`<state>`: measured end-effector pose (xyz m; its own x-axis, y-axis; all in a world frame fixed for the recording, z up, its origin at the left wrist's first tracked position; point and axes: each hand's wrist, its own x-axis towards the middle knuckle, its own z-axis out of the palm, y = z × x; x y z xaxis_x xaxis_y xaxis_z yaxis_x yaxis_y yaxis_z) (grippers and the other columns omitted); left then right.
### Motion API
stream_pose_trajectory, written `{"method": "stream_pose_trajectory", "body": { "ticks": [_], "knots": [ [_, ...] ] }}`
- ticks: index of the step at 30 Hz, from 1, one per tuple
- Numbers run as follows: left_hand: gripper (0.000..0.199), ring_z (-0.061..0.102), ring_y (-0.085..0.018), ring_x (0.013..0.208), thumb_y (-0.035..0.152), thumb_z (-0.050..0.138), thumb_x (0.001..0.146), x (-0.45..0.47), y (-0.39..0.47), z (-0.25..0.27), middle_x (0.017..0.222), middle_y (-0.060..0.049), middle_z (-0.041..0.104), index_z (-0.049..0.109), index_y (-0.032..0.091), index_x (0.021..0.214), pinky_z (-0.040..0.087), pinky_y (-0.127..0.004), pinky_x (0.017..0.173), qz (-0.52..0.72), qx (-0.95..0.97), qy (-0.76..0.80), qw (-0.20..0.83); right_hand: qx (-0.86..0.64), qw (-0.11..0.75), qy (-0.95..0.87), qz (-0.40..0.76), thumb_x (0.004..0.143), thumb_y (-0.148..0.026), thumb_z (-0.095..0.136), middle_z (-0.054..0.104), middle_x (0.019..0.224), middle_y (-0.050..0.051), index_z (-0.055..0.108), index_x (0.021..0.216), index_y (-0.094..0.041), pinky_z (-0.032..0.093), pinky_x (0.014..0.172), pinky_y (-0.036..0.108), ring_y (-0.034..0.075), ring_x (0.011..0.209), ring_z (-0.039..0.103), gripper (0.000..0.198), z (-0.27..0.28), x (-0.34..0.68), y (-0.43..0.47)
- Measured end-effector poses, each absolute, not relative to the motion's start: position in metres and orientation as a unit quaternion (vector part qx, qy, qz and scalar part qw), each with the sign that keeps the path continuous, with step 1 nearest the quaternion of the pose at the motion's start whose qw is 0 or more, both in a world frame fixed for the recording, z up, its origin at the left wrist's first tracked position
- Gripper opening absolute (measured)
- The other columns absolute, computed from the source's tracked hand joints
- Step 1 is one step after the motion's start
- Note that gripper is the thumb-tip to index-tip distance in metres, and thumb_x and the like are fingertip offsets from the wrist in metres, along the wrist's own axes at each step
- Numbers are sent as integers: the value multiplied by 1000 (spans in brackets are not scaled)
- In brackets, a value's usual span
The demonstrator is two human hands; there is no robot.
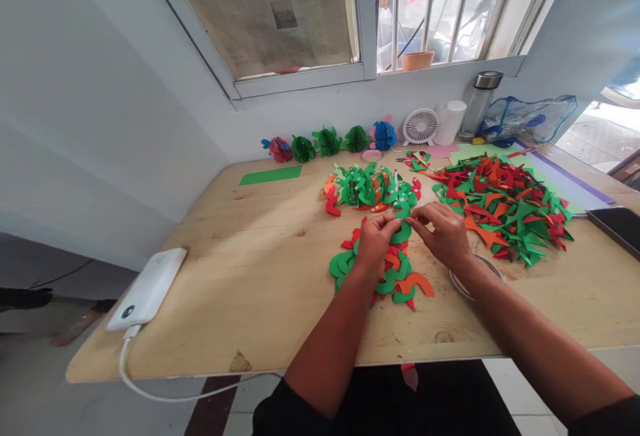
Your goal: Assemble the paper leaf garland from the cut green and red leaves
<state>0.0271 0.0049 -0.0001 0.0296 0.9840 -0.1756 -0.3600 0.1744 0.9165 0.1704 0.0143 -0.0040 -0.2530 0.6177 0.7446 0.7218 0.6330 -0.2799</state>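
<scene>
Thumb and fingers of my left hand [374, 241] pinch a green curved paper cutout [402, 232] above the table. At its right edge, the fingertips of my right hand [443, 231] are closed on it; whether anything smaller is between them is too fine to see. Under and around my left hand lies a pile of green, red and orange curved paper cutouts [345, 264]. Just beyond the hands sits a second heap of curved cutouts [367, 186], with small pale patches on several. An orange curved piece [419, 283] rests at the near pile's right side.
Right of my hands is a large heap of pointed paper scraps [505, 206]. A tape roll [457, 284] lies under my right forearm. Along the wall stand folded paper figures [329, 142], a small fan [421, 127] and a bottle [477, 106]. A power bank [150, 286] lies left, a phone [620, 226] right.
</scene>
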Motion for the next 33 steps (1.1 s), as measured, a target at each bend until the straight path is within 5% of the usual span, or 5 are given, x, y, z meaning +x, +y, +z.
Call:
{"method": "stream_pose_trajectory", "body": {
  "ticks": [33],
  "knots": [
    [34, 51, -8, 49, 44, 73, 60, 14, 10, 1, 57, -1, 58, 67, 11, 66, 42, -20, 47, 499, 392, 447, 631, -404, 400, -821, -47, 91, -34, 49, 61, 66, 3, 57, 71, -21, 38, 63, 28, 15, 65, 53, 25, 2, 171, 12]
  ]
}}
